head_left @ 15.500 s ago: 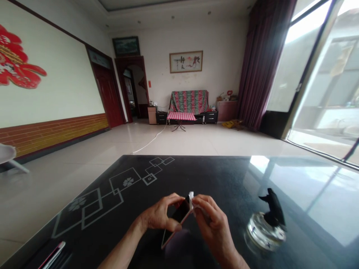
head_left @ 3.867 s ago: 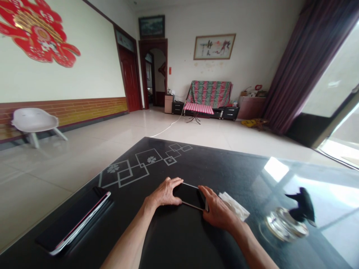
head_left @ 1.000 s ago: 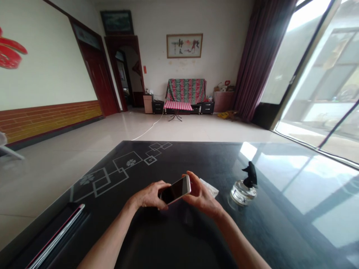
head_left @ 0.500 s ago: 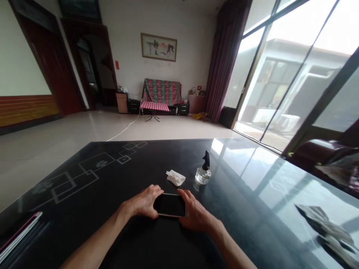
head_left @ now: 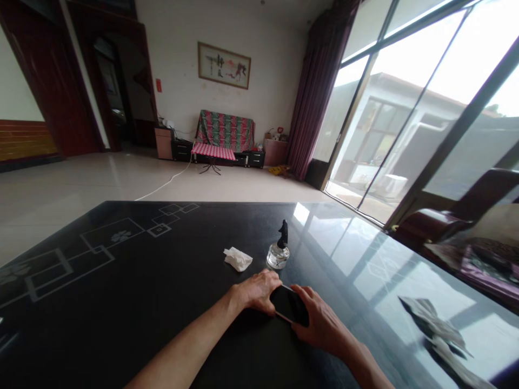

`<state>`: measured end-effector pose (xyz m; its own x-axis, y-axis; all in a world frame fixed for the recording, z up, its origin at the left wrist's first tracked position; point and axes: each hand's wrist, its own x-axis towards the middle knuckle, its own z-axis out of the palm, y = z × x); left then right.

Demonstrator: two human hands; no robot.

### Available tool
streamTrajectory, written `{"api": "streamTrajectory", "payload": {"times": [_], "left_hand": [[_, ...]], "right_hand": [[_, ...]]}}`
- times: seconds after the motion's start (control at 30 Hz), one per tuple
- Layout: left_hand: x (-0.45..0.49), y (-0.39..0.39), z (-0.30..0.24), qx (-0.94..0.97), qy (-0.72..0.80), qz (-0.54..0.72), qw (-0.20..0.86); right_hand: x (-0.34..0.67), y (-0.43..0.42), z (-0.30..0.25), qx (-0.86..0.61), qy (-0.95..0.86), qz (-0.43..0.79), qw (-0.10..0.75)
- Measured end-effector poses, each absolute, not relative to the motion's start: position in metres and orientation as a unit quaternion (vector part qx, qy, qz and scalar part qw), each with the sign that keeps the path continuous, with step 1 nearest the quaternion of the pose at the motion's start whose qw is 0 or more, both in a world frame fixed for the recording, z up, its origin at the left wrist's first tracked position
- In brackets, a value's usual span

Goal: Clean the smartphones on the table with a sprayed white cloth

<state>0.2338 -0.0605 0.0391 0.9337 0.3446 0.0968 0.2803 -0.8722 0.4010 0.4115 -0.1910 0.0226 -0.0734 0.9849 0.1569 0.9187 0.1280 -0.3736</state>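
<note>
A smartphone (head_left: 288,303) with a dark screen and light edges is held between my two hands, close over the black tabletop; whether it touches the surface I cannot tell. My left hand (head_left: 260,290) grips its left end, thumb on the near side and fingers on the far side. At the right end, my right hand (head_left: 318,316) closes round it in the same way. Just beyond the hands stands a clear spray bottle (head_left: 278,255) with a black trigger head, upright. To its left lies a crumpled white tissue (head_left: 238,259).
The glossy black table (head_left: 133,302) has a pale square pattern at its left. A crumpled grey cloth or paper (head_left: 436,324) lies on its right side. Beyond are a small table with a checked cover (head_left: 213,153), glass doors (head_left: 377,140) and a dark armchair (head_left: 430,221).
Both hands have moved right with the smartphone, which is now turned at a slant. My view has swung right, so the bottle and tissue appear further left.
</note>
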Motion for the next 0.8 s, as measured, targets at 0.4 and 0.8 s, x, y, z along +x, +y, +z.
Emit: {"api": "streamTrajectory", "payload": {"times": [0.4,0.8], "left_hand": [[0.293,-0.085,0.012,0.921,0.292,0.165,0.197],[0.319,-0.078,0.004,0.925,0.274,0.175,0.198]], "right_hand": [[0.462,-0.202,0.020,-0.802,-0.579,0.043,0.140],[0.453,-0.198,0.026,-0.836,-0.539,0.038,0.094]]}}
